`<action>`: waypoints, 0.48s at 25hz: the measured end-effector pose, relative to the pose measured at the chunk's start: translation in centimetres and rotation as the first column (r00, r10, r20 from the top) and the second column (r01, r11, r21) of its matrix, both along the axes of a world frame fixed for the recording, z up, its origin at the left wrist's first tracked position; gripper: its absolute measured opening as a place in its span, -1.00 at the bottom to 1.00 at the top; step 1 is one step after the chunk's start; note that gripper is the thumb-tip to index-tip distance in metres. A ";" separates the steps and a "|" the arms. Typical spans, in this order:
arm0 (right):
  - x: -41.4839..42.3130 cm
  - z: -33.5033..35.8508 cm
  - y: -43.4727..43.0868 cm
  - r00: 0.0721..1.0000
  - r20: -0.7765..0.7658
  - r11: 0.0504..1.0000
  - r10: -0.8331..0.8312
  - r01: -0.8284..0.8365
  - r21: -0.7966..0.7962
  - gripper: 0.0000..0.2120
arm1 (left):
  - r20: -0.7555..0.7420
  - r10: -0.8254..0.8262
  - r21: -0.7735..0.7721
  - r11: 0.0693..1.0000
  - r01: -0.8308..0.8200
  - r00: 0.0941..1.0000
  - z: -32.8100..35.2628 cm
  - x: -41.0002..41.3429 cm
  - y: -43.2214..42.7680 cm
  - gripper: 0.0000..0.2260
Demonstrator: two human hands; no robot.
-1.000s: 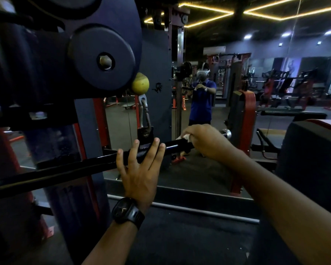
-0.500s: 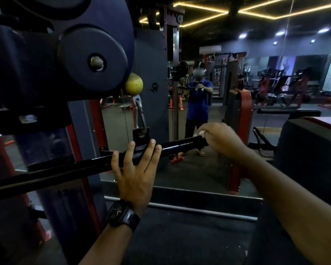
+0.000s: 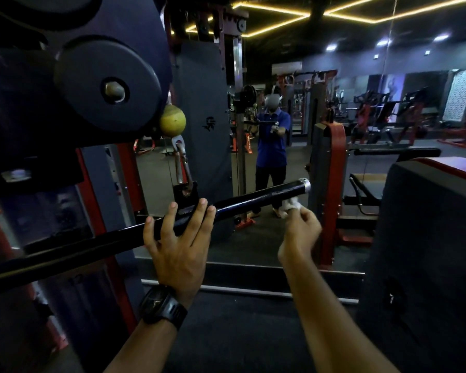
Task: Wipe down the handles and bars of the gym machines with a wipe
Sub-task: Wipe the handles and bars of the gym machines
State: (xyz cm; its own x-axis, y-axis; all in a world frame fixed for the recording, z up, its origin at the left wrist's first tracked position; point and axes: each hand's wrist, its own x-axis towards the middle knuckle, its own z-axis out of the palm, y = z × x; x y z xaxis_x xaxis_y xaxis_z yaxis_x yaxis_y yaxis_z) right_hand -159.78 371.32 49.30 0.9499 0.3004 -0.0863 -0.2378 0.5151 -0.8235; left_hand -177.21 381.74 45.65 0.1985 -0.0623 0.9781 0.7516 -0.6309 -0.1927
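A long black bar (image 3: 256,199) with a silver end cap hangs from a cable clip and runs from lower left up to the right. My left hand (image 3: 178,238), with a black watch on its wrist, rests against the bar's middle with straight fingers over it. My right hand (image 3: 299,232) is just below the bar's right end and pinches a small white wipe (image 3: 289,205). The wipe is off the bar, a little beneath it.
Large dark weight plates (image 3: 105,84) and the machine frame fill the left side. A yellow ball stop (image 3: 172,121) sits above the cable clip (image 3: 182,165). A wall mirror ahead reflects a person (image 3: 272,146). A dark padded seat (image 3: 428,238) stands at right.
My right hand slid the wipe along the bar to its right end, then came off it and dropped below the bar. My left hand stayed in place on the bar.
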 end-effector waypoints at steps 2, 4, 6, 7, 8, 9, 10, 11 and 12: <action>-0.4 1.1 1.1 0.988 -0.129 0.979 0.080 -0.053 0.197 -0.80 | 0.014 0.004 0.015 1.000 -0.004 1.000 0.0 0.0 0.2 -0.54; -1.0 2.2 1.6 0.974 -0.188 0.949 0.128 -0.066 0.307 -0.72 | 0.022 0.004 0.011 1.000 -0.004 1.000 -0.1 -0.1 0.3 -0.55; -1.3 2.9 1.8 0.969 -0.166 0.934 0.182 -0.117 0.338 -0.67 | 0.023 0.009 0.014 1.000 -0.009 1.000 -0.1 -0.1 0.4 -0.55; -1.2 3.0 1.8 0.968 -0.166 0.933 0.189 -0.125 0.337 -0.69 | 0.025 0.012 0.016 1.000 -0.012 1.000 -0.1 -0.1 0.4 -0.55; -1.1 3.2 1.8 0.968 -0.177 0.938 0.179 -0.113 0.329 -0.72 | 0.028 0.010 0.019 1.000 -0.010 1.000 -0.1 -0.1 0.5 -0.55; -1.1 3.3 1.8 0.968 -0.194 0.942 0.156 -0.087 0.325 -0.74 | 0.032 0.003 0.021 1.000 -0.004 0.999 -0.1 -0.1 0.5 -0.54; -1.2 3.4 1.7 0.970 -0.205 0.947 0.134 -0.065 0.313 -0.75 | 0.037 -0.003 0.024 1.000 0.002 0.999 -0.2 0.0 0.5 -0.54; -1.4 3.5 1.8 0.973 -0.194 0.950 0.127 -0.063 0.305 -0.75 | 0.042 -0.006 0.026 1.000 0.005 0.999 -0.2 0.0 0.6 -0.54; -1.7 3.4 1.9 0.976 -0.172 0.954 0.134 -0.080 0.290 -0.74 | 0.046 -0.008 0.027 1.000 0.007 0.999 -0.3 0.1 0.6 -0.55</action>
State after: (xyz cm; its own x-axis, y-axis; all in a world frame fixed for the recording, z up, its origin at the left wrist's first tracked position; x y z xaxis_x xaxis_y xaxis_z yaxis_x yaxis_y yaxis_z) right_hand -161.45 373.22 52.72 0.8854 0.4372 -0.1579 -0.4406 0.6812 -0.5846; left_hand -177.13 382.36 45.39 0.1526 -0.0903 0.9841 0.7554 -0.6314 -0.1751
